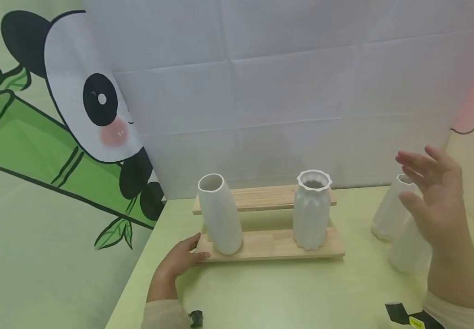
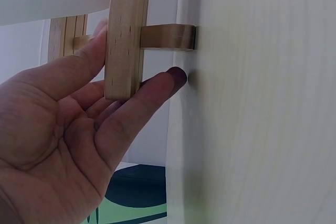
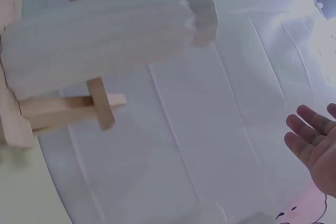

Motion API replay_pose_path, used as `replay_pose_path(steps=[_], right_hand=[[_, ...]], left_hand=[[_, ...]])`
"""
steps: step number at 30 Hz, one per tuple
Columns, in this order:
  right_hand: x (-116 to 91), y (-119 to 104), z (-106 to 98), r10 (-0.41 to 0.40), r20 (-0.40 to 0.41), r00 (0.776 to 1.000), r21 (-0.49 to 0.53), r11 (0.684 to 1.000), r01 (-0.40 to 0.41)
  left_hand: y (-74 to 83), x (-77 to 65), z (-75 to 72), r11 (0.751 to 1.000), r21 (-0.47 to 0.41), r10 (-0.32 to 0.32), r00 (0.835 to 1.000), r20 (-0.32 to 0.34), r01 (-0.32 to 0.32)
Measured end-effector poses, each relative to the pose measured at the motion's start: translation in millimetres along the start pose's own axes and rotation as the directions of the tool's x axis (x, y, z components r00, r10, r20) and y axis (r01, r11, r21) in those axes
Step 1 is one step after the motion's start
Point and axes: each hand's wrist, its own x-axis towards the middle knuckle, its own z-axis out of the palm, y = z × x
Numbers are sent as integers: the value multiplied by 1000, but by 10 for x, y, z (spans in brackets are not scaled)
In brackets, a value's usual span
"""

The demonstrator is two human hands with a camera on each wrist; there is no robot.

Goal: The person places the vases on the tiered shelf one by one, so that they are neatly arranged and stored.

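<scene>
A two-tier wooden stand [image 1: 261, 246] sits on the table against the back cloth. On the left of its lower board stands a smooth white vase [image 1: 221, 221], and on the right a fluted white vase [image 1: 311, 217] with a scalloped rim. My left hand [image 1: 179, 259] grips the board's left end; the left wrist view shows the thumb above the board end [image 2: 123, 51] and fingers beneath. Raised at the right, my right hand [image 1: 438, 196] has its fingers spread, holding nothing. In the right wrist view that hand [image 3: 321, 148] is apart from the fluted vase [image 3: 100, 38].
Two more white vases stand on the right of the table, one farther back [image 1: 386, 214] and one nearer [image 1: 411, 251], both partly hidden by my right hand and forearm. A pale cloth [image 1: 286, 91] hangs behind the table, with a printed panda [image 1: 76, 82] at the left.
</scene>
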Motion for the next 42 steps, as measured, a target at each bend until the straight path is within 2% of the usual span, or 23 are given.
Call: replay_pose_path(steps=[7, 10, 11, 12, 15, 16, 17, 19, 21, 23, 25, 27, 28, 30, 32, 35, 37, 38, 42], right_hand=[[-59, -71, -442, 82, -18, 996, -55, 995, -83], [-113, -62, -609, 159, -25, 987, -207, 965, -161], [-132, -56, -661, 196, -27, 980, -294, 936, -195], [-149, -50, -712, 240, -30, 970, -383, 894, -233], [-219, -32, -823, 398, -45, 916, -603, 721, -343], [-241, -5, -859, 434, -40, 900, -644, 677, -355], [-260, 19, -887, 470, -42, 882, -665, 645, -375], [-302, 65, -928, 518, -51, 854, -674, 613, -412], [-343, 113, -962, 533, -63, 844, -649, 620, -440], [-386, 153, -987, 525, -87, 846, -622, 635, -458], [-435, 195, -1017, 517, -112, 849, -545, 682, -488], [-472, 240, -1041, 538, -136, 832, -478, 700, -531], [-492, 266, -1042, 557, -144, 818, -465, 692, -553], [-523, 320, -1036, 623, -176, 762, -463, 631, -623], [-539, 371, -1014, 688, -220, 692, -519, 518, -680], [-544, 429, -974, 732, -265, 628, -601, 384, -701], [-535, 448, -952, 732, -285, 619, -621, 351, -701], [-535, 451, -945, 729, -283, 623, -636, 344, -691], [-536, 449, -926, 723, -311, 617, -642, 319, -697]], left_hand=[[54, 22, 24, 1000, 11, -18, 1000, -17, 18], [63, 20, 32, 1000, 8, -11, 1000, -16, 11], [64, 18, 37, 1000, -1, -12, 1000, -16, 12], [59, 20, 43, 1000, -9, -13, 1000, -16, 12], [41, 17, 48, 1000, -26, -13, 1000, -12, 13], [39, 19, 52, 999, -32, -17, 1000, -12, 16], [42, 18, 52, 999, -36, -18, 1000, -14, 17], [47, 21, 54, 999, -33, -15, 1000, -16, 14], [50, 27, 56, 999, -35, -18, 1000, -18, 18], [57, 29, 50, 1000, -25, -15, 1000, -19, 14], [59, 28, 45, 1000, -23, -16, 1000, -19, 15], [60, 25, 44, 1000, -23, -14, 1000, -18, 13], [53, 21, 43, 1000, -21, -12, 1000, -17, 12], [45, 12, 44, 1000, -28, -15, 1000, -17, 15], [42, 8, 44, 999, -38, -16, 1000, -19, 16], [49, 10, 42, 999, -38, -10, 1000, -21, 10], [54, 15, 44, 999, -39, -10, 1000, -21, 9], [60, 16, 44, 999, -36, -9, 1000, -20, 9], [62, 15, 45, 1000, -19, -17, 1000, -24, 17]])
